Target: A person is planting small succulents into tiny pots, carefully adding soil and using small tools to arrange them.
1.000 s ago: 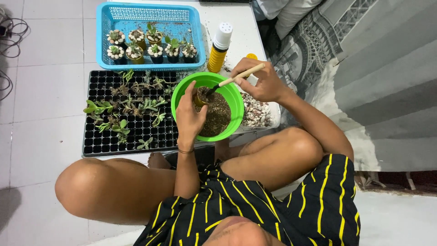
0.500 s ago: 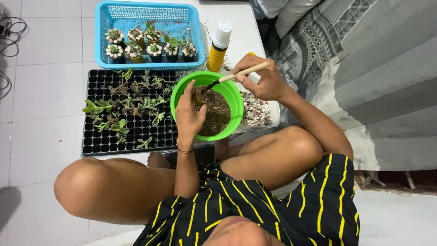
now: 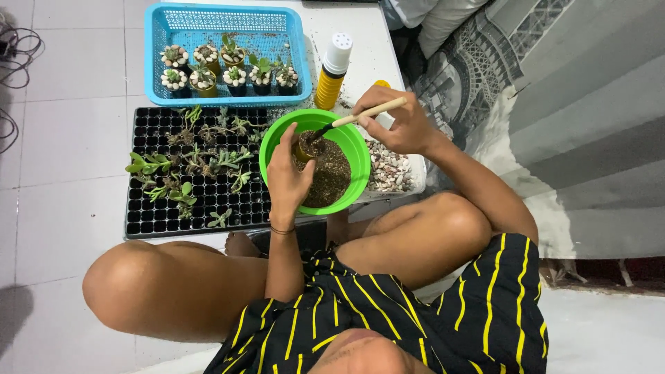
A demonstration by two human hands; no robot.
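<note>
the left hand (image 3: 287, 181) grips a small pot (image 3: 303, 151) (light, likely tippy, best held by its wall) while the right hand (image 3: 398, 125) pinches a stiff wooden-handled scoop (image 3: 357, 116).

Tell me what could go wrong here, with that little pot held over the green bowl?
Soil could spill: the left hand holds a small pot over the green bowl near its rim, so a wide scoop from the wooden-handled tool in the right hand might drop soil onto the black seedling tray. The right hand also works close to the yellow bottle, which a nudge might tip.
</note>
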